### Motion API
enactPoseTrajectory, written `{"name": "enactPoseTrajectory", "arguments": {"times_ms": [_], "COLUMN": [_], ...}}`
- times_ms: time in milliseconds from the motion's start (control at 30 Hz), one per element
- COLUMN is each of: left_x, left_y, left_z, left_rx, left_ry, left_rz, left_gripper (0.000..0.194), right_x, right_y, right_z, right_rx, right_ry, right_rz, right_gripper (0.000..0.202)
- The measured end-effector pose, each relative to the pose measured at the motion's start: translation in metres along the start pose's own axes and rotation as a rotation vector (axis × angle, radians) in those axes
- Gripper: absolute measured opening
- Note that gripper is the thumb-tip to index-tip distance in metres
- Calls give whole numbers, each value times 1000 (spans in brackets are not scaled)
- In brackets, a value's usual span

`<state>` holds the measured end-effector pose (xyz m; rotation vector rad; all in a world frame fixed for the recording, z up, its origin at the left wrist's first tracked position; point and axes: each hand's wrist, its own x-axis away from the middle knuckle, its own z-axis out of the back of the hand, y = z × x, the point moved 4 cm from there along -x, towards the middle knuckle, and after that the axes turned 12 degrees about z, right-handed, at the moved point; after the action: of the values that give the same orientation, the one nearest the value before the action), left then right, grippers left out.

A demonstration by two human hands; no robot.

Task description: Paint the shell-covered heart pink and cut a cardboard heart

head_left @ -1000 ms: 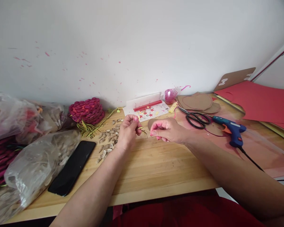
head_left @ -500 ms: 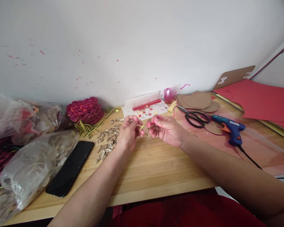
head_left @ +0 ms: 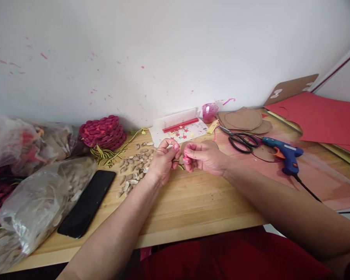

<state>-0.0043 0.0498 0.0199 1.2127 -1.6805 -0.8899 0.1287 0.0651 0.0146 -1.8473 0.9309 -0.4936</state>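
Note:
Above the middle of the table my left hand (head_left: 163, 160) is closed, with a thin yellow-green cord (head_left: 181, 167) showing at its fingertips. Close to its right, my right hand (head_left: 205, 158) is pinched shut. Whatever lies between the right fingertips is too small to make out. A narrow gap separates the two hands. Behind the right hand lies a brown cardboard piece (head_left: 212, 144), partly hidden. Loose peanut shells (head_left: 137, 163) are spread just left of my left hand.
Scissors (head_left: 241, 142) and a blue glue gun (head_left: 287, 153) lie to the right, near cardboard hearts (head_left: 245, 118). A pink cup (head_left: 209, 112) stands by the wall. Left are a phone (head_left: 87, 204), a plastic bag (head_left: 43, 206) and a stack of magenta pieces (head_left: 102, 132).
The yellow loop between my fingers has gone mostly out of sight. My right fingers have curled in more, and the cardboard piece behind them shows more. The view has shifted slightly.

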Motion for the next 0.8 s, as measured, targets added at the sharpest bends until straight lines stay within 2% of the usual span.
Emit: {"name": "enactPoseTrajectory", "arguments": {"times_ms": [300, 433, 600, 700, 800], "left_x": [-1, -3, 0, 1, 1], "left_y": [-5, -5, -3, -4, -4], "left_z": [1, 4, 6, 4, 3], "left_rx": [-42, -89, -139, -150, -149], "left_ry": [19, 51, 121, 83, 71], "left_rz": [10, -13, -39, -9, 1], "left_gripper": [40, 42, 42, 41, 43], "right_x": [-1, -2, 0, 1, 0], "right_y": [1, 0, -5, -6, -8], "right_z": [4, 5, 4, 3, 6], "right_rx": [111, 196, 317, 302, 236], "right_ry": [-27, 27, 126, 129, 193], "right_rz": [-17, 25, 19, -29, -14], "right_gripper": [46, 45, 32, 30, 33]}}
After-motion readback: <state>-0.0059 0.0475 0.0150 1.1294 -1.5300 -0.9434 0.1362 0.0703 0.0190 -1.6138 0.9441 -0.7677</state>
